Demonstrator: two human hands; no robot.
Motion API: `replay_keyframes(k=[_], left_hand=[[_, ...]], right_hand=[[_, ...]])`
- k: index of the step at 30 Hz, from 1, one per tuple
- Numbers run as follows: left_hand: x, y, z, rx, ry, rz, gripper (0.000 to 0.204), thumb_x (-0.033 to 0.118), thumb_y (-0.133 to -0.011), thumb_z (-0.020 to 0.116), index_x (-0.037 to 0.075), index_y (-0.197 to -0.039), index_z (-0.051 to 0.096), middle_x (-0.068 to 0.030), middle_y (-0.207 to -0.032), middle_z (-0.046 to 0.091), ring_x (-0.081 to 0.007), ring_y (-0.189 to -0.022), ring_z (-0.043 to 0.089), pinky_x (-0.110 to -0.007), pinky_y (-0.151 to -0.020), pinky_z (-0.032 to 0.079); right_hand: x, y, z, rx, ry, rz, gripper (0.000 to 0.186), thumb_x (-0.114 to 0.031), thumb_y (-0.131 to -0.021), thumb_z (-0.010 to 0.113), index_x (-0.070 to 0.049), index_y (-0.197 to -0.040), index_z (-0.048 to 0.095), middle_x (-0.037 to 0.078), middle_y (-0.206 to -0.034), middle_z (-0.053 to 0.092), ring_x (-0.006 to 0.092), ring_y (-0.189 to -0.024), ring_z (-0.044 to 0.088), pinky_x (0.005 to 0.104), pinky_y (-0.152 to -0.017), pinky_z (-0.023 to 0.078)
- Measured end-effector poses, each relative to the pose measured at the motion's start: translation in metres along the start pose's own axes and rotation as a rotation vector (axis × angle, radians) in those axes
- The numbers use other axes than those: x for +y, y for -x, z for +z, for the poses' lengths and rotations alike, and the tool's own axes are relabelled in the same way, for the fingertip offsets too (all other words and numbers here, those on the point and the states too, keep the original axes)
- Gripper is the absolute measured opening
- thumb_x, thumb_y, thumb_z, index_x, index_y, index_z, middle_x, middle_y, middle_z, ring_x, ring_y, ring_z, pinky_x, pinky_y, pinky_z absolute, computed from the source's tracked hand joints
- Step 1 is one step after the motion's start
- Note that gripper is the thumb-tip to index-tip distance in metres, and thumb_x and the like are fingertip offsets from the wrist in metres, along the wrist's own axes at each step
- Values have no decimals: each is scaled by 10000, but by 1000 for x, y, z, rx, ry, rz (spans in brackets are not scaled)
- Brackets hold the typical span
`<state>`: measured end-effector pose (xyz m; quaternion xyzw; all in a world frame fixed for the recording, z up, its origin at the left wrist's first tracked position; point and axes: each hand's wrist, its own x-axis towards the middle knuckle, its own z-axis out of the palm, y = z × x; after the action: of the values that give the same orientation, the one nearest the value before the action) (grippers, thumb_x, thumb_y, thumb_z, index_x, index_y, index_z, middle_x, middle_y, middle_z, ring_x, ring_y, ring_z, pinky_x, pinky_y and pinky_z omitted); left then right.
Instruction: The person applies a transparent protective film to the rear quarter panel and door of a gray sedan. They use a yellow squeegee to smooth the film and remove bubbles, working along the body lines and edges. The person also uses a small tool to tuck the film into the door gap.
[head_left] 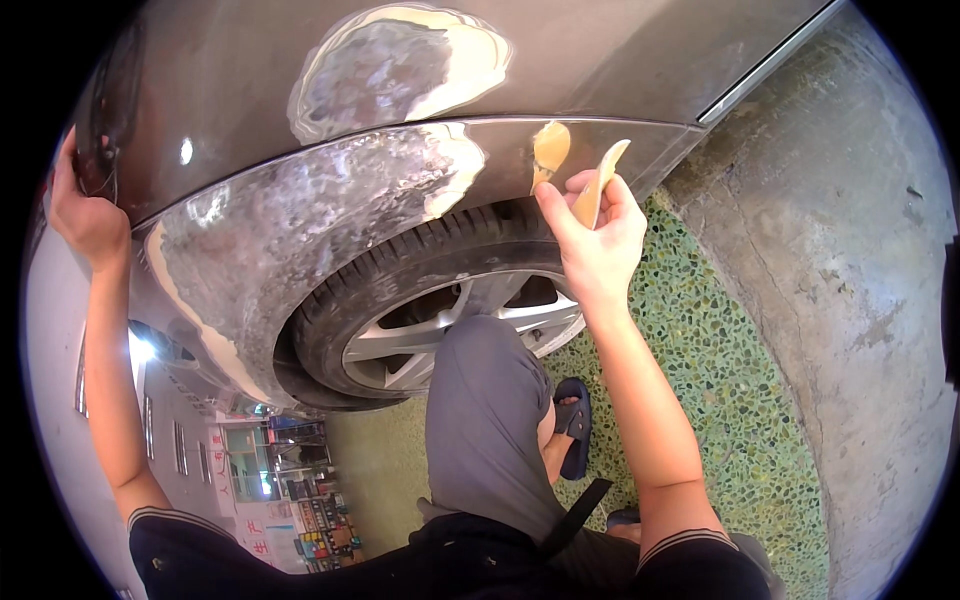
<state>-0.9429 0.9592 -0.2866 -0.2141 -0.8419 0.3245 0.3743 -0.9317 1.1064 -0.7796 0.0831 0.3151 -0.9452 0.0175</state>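
My right hand (598, 235) pinches a thin, curved, pale yellow spreader (604, 180) between thumb and fingers, beside the car's wheel arch. A spoon-shaped yellow patch (551, 148) shows against the panel just past my thumb; whether it is a reflection, filler or a separate piece I cannot tell. At the far left, my left hand (92, 225) rests against the car's edge by a dark fitting (100, 150), one finger stretched up and the others partly hidden. Between the hands, the grey-brown car body has a mottled, sanded fender area (260, 215) and another sanded patch (375, 75) above it.
Below the arch is the tyre (340, 285) with its silver rim (400, 335). My bent knee (490, 370) is close to the wheel. Green speckled floor (700, 400) meets grey concrete (800, 220) on the right. Shelves with small items (325, 525) stand in the background.
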Motion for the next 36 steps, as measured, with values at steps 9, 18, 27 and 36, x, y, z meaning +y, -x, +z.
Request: replay_keyframes(k=[9,18,27,36], left_hand=[[0,1,2,-3,5,-6,500,-178,-961,393,-102,-1409,603,-145,-1284,715,-218,-1134,710,-330,-1036,555],[-6,-1,-1,3,-68,38,422,-66,-1020,430,-66,-1377,656,-131,-1182,766,-191,-1081,735,-286,-997,559],[1,3,5,20,37,-45,469,-108,-1004,398,-71,-1417,618,-139,-1206,744,-209,-1120,719,-315,-1033,553],[-3,4,2,6,38,-48,500,-149,-981,382,-77,-1425,602,-150,-1272,714,-230,-1161,706,-329,-1066,544]], right_hand=[[-18,0,20,116,452,-123,264,-75,-762,771,36,-879,561,188,-809,690,319,-717,659,410,-733,555],[18,15,18,164,197,-330,416,-213,-818,922,5,-1010,624,84,-805,673,211,-719,634,358,-721,531],[18,20,16,111,54,-89,300,-188,-916,867,23,-1017,681,55,-804,677,151,-704,601,317,-687,505],[-4,26,23,141,346,-163,256,-25,-852,775,37,-1076,668,200,-904,738,370,-831,746,426,-778,573]])
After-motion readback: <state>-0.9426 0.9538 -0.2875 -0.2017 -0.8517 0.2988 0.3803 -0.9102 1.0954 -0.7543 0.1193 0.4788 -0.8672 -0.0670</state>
